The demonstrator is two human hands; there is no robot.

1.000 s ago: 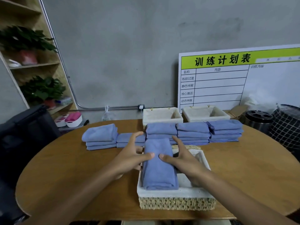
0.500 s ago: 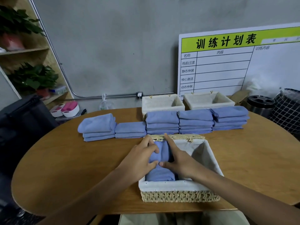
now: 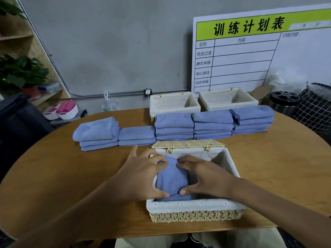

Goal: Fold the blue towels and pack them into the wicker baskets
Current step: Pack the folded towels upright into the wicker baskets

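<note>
We see the left hand [image 3: 143, 176] and right hand [image 3: 206, 178] both clamped on the folded blue towel [image 3: 172, 178]; it sits inside the near wicker basket [image 3: 195, 214] on the worktop [image 3: 53, 176].

This looks like a plain back room or training space rather than a home: the wall [image 3: 107, 42] is bare grey concrete with a metal conduit [image 3: 111, 94] running along it to a small socket [image 3: 148, 91]. A large whiteboard [image 3: 259, 56] with a green header and a ruled chart in Chinese leans against that wall behind an oval wooden table [image 3: 53, 167]. To the left stands a plywood shelf [image 3: 19, 37] with potted plants [image 3: 21, 72], and to the right sit a black bin [image 3: 283, 102] and a checked hamper [image 3: 317, 108].
</note>
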